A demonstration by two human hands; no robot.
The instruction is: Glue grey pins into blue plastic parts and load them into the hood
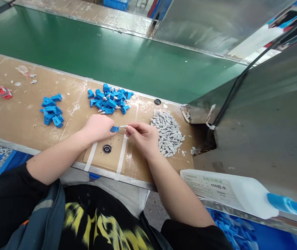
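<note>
I note left hand (98, 126) pinching blue housing (114, 129), right hand (143, 136) gripping white pin (123, 126); misalignment risks bending it or dropping into grey pile (167, 132)

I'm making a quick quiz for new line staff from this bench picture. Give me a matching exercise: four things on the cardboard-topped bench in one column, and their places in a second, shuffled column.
Things
1. grey pin pile
2. small red part
3. single blue housing
4. white labelled bottle

Places
A. far left of the bench
B. held in the left hand
C. lying on its side at the lower right, blue cap pointing right
D. just right of the right hand

Pairs: 1-D, 2-A, 3-B, 4-C
</note>
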